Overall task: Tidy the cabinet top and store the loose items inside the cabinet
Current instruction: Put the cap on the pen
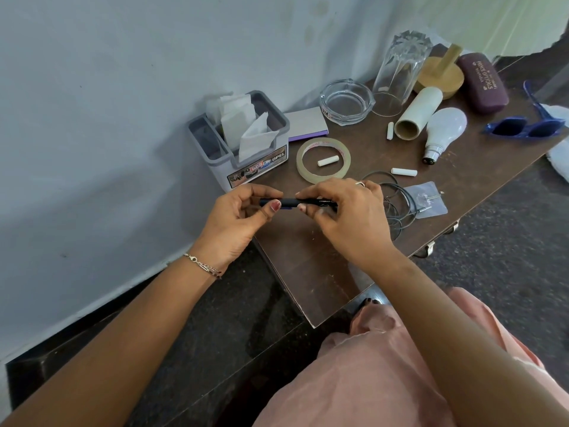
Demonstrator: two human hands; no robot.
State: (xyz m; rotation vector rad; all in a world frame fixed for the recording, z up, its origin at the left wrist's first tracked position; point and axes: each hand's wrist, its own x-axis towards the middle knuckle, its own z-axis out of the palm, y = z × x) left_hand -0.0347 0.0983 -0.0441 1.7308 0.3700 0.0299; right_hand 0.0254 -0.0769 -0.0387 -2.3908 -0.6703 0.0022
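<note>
One black pen [290, 202], pinched by left hand [237, 221] and right hand [348, 218]; box [261, 165] reads OPEL.

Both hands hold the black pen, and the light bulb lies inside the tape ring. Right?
No: head view shows a chalk stick inside the tape ring; the light bulb lies beside the white tube. Left hand and right hand hold the pen.

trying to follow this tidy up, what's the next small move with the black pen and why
Probably release the left hand and leave the black pen in the right hand. Both hands pinch it level above the cabinet top, and a free hand seems needed to open the cabinet before storing it.
</note>
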